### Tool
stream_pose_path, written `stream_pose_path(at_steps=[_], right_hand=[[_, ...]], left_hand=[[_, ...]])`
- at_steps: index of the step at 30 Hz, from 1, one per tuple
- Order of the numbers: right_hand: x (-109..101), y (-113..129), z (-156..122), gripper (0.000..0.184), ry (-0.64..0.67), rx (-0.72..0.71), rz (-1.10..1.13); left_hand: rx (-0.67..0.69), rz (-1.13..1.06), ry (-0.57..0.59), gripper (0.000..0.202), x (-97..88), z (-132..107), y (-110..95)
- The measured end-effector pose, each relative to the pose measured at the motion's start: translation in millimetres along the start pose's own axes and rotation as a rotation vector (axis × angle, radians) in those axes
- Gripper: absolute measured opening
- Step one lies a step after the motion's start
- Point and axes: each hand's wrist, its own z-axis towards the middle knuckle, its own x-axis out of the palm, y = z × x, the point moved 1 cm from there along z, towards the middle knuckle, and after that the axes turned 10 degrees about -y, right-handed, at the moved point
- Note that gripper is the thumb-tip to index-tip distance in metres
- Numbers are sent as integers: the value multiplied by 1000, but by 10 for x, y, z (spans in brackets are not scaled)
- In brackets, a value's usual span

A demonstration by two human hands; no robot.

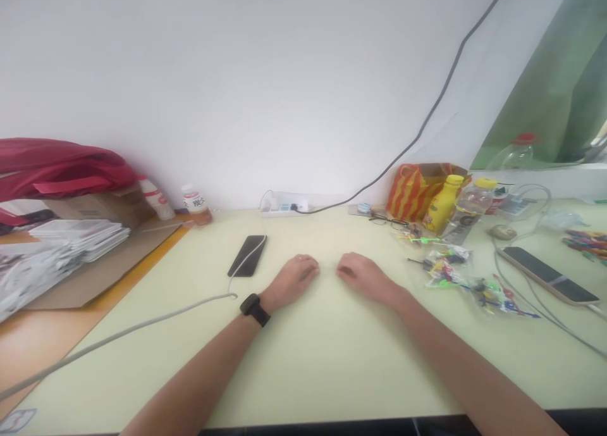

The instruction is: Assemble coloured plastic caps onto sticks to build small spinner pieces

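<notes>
My left hand (293, 280) rests palm down on the pale green table (303, 366), fingers curled loosely, a ring on one finger and a black watch (255, 309) on the wrist. My right hand (364, 276) lies beside it, a small gap apart, fingers also curled down onto the tabletop. Neither hand holds anything that I can see. A black phone (247, 255) with a grey cable lies just left of my left hand.
Small clear bags of colourful parts (446, 265) lie to the right, with a yellow bottle (442, 205), an orange striped bag (412, 189), glasses and a second phone (547, 275). A power strip (284, 205) sits at the wall. Papers (57, 249), cardboard and a red bag (57, 164) fill the left.
</notes>
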Motion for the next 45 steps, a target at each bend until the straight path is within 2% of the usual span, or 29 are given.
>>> stream_pose_path(at_steps=[2,5,8,12,15,18,22,25,28,30,33,36,38,42,45], right_hand=[[7,-8,35,31,-73,45,-7],[31,-38,67,49,-151,143,36],[36,-76,69,53,-211,260,107],[-50,-113,52,29,-273,245,2],[-158,-190,53,42,-282,232,-228],[-255,-377,30,38,-302,349,-475],[-310,-734,-74,38,-257,541,-654],[-314,-936,-143,38,-190,639,-696],[-321,-1002,-161,40,-156,688,-694],[-341,-983,-148,39,-173,671,-695],[-410,-907,-103,38,-282,585,-694],[-509,-797,-34,42,-454,479,-592],[-558,-698,19,41,-564,395,-419],[-519,-448,110,31,-719,261,112],[-346,-284,150,35,-721,341,539]], left_hand=[[-57,-53,-65,47,-7,28,9],[-184,-127,-108,57,-13,39,17],[-246,-220,-175,56,-20,22,9],[-199,-253,-202,37,-9,2,-6],[-162,-265,-174,32,17,2,-1],[-170,-276,-136,31,38,4,3],[-173,-270,-85,28,46,0,-6],[-160,-249,-83,27,52,-6,-5],[-150,-222,-86,25,63,-8,-1],[-143,-209,-88,25,66,-8,-2],[-134,-209,-93,25,65,-6,-8],[-140,-226,-97,26,65,-6,-5],[-147,-239,-96,27,67,-10,1],[-165,-236,-141,42,54,-23,-1],[-213,-274,-111,59,35,-21,-21]])
